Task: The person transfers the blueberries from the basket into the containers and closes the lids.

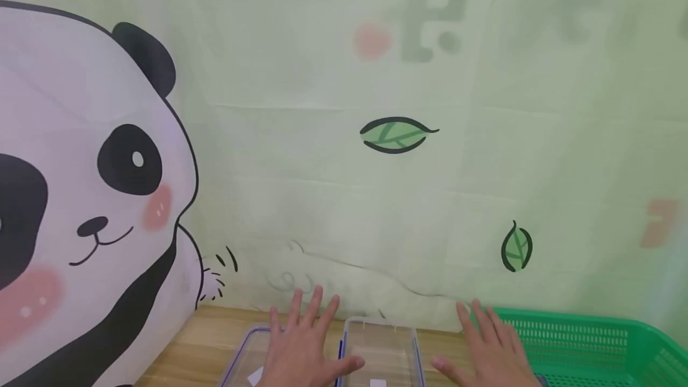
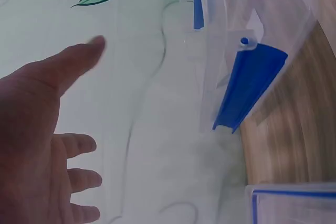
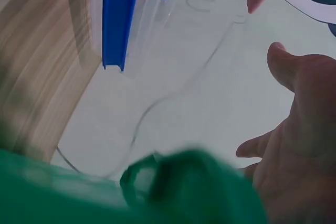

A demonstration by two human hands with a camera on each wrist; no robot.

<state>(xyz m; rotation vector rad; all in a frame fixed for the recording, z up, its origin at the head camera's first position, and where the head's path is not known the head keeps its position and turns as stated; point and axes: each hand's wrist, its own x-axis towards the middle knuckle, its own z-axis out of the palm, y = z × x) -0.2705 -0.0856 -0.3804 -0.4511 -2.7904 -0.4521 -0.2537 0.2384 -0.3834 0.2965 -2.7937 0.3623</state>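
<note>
Both hands are held out flat over a wooden table [image 1: 204, 345] with their fingers spread and nothing in them. My left hand [image 1: 303, 345] hovers between a clear lid [image 1: 244, 357] with a blue rim and a clear plastic container [image 1: 381, 351], thumb toward the container. My right hand [image 1: 486, 354] hovers between that container and a green basket [image 1: 591, 339]. In the left wrist view my left hand [image 2: 42, 129] is spread beside the container's blue clip [image 2: 249, 85]. The right wrist view shows my right hand [image 3: 299, 129] spread, with another blue clip [image 3: 121, 19] across from it.
A pale green backdrop [image 1: 430, 196] with a panda [image 1: 80, 196] and leaves hangs right behind the table. The green basket's rim [image 3: 157, 192] lies close under my right wrist. A second blue-rimmed clear piece [image 2: 294, 203] shows at the lower right of the left wrist view.
</note>
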